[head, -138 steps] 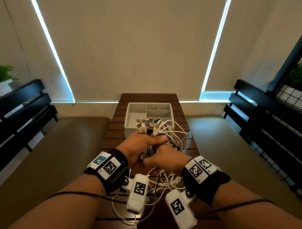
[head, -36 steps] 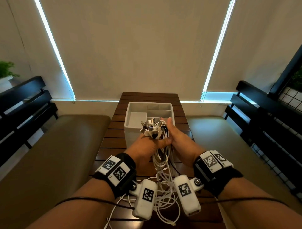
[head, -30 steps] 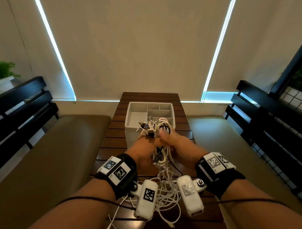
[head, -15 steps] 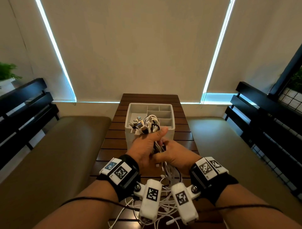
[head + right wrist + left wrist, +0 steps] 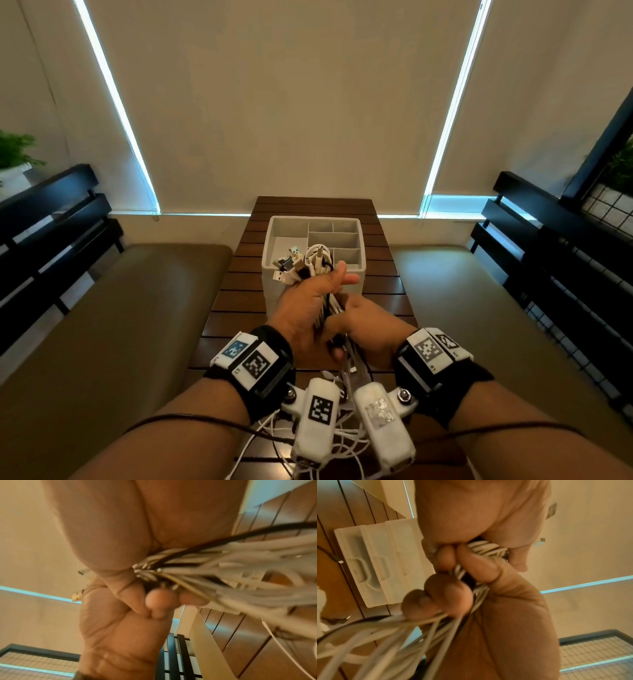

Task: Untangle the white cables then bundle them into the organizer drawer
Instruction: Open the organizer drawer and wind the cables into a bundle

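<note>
Both hands work a thick bundle of white cables (image 5: 317,263) above the dark slatted wooden bench (image 5: 239,274). The left hand (image 5: 305,308) is wrapped round the bundle's middle w/ thumb raised, connector ends fanning out past its fingers, over the near-left part of the white plastic divided organizer drawer (image 5: 346,236). The right hand (image 5: 370,329) sits just below & to the right, touching the left, fingers curled round the same strands lower down. Loose cable lengths hang from both fists toward the bench edge, trailing under the wrist-mounted cameras. Left wrist view: curled fingers (image 5: 447,588) clamp the white strands, a few dark ones mixed in. Right wrist view, blurred: cables (image 5: 223,563) stream out of the grip toward the bench. The drawer stands on the bench, beyond the hands.
</note>
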`<state>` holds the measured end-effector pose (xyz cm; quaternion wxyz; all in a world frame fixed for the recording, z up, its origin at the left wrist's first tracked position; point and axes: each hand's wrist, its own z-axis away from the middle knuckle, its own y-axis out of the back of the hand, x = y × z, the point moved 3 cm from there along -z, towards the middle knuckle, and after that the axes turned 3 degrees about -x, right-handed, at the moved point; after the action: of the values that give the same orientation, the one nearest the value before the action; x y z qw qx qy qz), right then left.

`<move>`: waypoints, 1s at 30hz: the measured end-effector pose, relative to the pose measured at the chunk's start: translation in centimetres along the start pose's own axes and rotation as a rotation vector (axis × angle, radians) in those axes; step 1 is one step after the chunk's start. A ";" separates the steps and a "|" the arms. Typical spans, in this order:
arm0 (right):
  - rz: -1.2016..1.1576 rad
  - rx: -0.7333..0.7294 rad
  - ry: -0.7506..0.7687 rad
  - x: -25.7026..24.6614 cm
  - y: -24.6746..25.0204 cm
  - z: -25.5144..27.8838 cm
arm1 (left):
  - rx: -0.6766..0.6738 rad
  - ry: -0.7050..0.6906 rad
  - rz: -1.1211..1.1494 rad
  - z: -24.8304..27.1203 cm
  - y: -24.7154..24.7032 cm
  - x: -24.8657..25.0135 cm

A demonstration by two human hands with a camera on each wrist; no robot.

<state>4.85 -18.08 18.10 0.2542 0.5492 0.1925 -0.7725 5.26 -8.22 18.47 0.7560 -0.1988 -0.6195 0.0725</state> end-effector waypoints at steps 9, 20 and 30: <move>0.029 0.043 -0.012 0.3 -0.6 0.1 | -0.089 0.067 0.033 0.4 0.2 -0.2; 0.031 0.043 -0.081 0.4 -0.1 -0.1 | -0.102 -0.022 0.277 -0.9 0.1 -0.4; 0.073 0.091 -0.027 1.1 0.0 -0.4 | 0.059 -0.053 0.066 -0.9 -0.4 -0.8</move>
<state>4.82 -18.02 16.89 0.2599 0.5562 0.1334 -0.7780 5.90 -9.08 17.77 0.7422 -0.1944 -0.6298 0.1208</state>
